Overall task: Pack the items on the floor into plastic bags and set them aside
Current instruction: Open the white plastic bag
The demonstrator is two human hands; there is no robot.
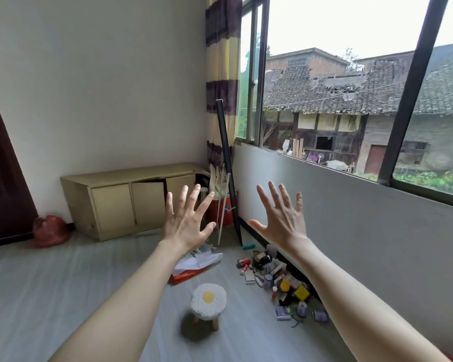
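Right, nothing packed yet as far as I can tell: the items (280, 279) lie scattered on the floor (63, 283) in a loose strip along the foot of the wall under the window (351, 82), small bottles, boxes, a red can, a yellow tub, too small to name most of them. Just beside them to the left sit the plastic bags (198, 261), a white one crumpled over a red one, flat and limp, nothing inside that I can see. My left hand (185, 220) and right hand (281, 218) are both up in the air, fingers spread wide, holding nothing, well apart from the pile. Nearer me stands a little stool (208, 301) with a fried-egg cushion. Over by the far wall there's a low cabinet (115, 202), and a knotted red bag (50, 231) beside it; whether that one belongs to this job I can't tell. So I'd judge the whole task is ahead.
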